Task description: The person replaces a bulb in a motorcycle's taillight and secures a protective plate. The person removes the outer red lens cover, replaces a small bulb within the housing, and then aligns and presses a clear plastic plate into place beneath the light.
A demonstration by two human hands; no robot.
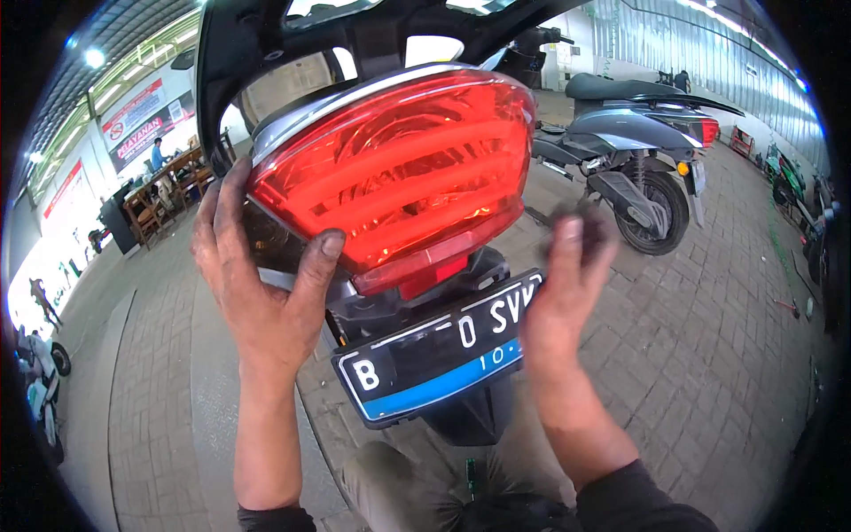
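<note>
A large red motorcycle tail light (403, 177) fills the middle, above a black and blue license plate (417, 355). My left hand (257, 284) grips the light's left end, fingers along its side and thumb at the lower corner of the lens. Beside the right end, my right hand (567, 293) is raised and apart from the lens, just over the plate's right end. Its thumb is stretched out and its fingers are smeared by motion; nothing shows in it. Under the light, the black rear fender (470, 421) hangs down behind the plate.
A black grab rail (213, 89) arches over the light. To the right stands a grey-blue scooter (629, 133) on the paved floor (700, 328). Wooden chairs and a table (173, 177) are at the far left, and a white motorcycle (40, 372) at the left edge. My knees are below the plate.
</note>
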